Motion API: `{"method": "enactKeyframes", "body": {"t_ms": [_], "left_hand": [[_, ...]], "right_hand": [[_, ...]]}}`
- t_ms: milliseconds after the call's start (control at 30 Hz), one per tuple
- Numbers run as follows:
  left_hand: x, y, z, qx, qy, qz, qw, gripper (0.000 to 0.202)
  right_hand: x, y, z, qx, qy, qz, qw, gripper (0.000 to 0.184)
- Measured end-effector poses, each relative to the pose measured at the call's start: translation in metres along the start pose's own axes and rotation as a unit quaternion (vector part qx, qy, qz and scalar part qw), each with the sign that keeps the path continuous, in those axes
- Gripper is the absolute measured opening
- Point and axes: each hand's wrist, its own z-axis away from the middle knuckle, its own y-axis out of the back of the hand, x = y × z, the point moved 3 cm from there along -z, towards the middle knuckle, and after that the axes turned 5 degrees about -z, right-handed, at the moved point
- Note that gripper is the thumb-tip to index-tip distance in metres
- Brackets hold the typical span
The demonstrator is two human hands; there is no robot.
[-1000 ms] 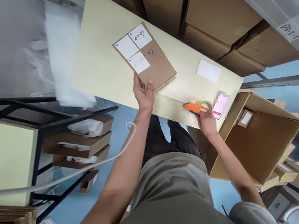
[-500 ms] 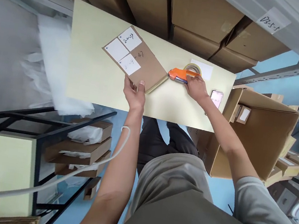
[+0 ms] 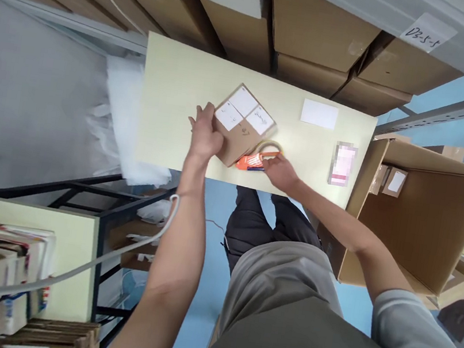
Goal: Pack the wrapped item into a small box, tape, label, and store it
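Note:
A flat brown cardboard parcel (image 3: 237, 140) with three white labels lies on the pale yellow table (image 3: 174, 95). My left hand (image 3: 204, 132) rests on the parcel's left side, fingers wrapped over its edge. My right hand (image 3: 279, 172) grips an orange tape dispenser (image 3: 255, 160) with a roll of clear tape. The dispenser's front touches the near right edge of the parcel.
A white card (image 3: 319, 114) and a phone (image 3: 342, 164) lie on the table's right part. A large open cardboard box (image 3: 421, 220) stands at the right. Stacked cartons (image 3: 318, 30) fill the shelf behind. White plastic wrap (image 3: 127, 117) hangs at the left, beside a black rack (image 3: 123, 204).
The parcel has been turned and pulled nearer the table's front edge. My right hand brought the tape dispenser down from the far side to the parcel's near edge.

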Motion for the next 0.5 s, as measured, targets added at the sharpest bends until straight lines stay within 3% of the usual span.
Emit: {"method": "enactKeyframes", "body": {"t_ms": [100,233,333,500], "left_hand": [[0.029,-0.030,0.006,0.003,0.054,-0.025,0.998,0.063],[0.064,-0.072,0.019,-0.012,0.032,-0.038,0.999,0.076],[0.078,-0.090,0.025,-0.006,0.002,-0.060,0.998,0.086],[0.085,-0.099,0.027,-0.025,0.002,-0.088,0.996,0.066]], "right_hand": [[-0.041,-0.014,-0.008,0.020,-0.013,-0.034,0.999,0.051],[-0.076,-0.023,-0.016,0.029,-0.047,-0.041,0.998,0.044],[-0.085,-0.025,-0.019,0.033,-0.068,-0.046,0.996,0.048],[-0.085,-0.028,-0.021,0.055,-0.089,-0.077,0.992,0.052]]}}
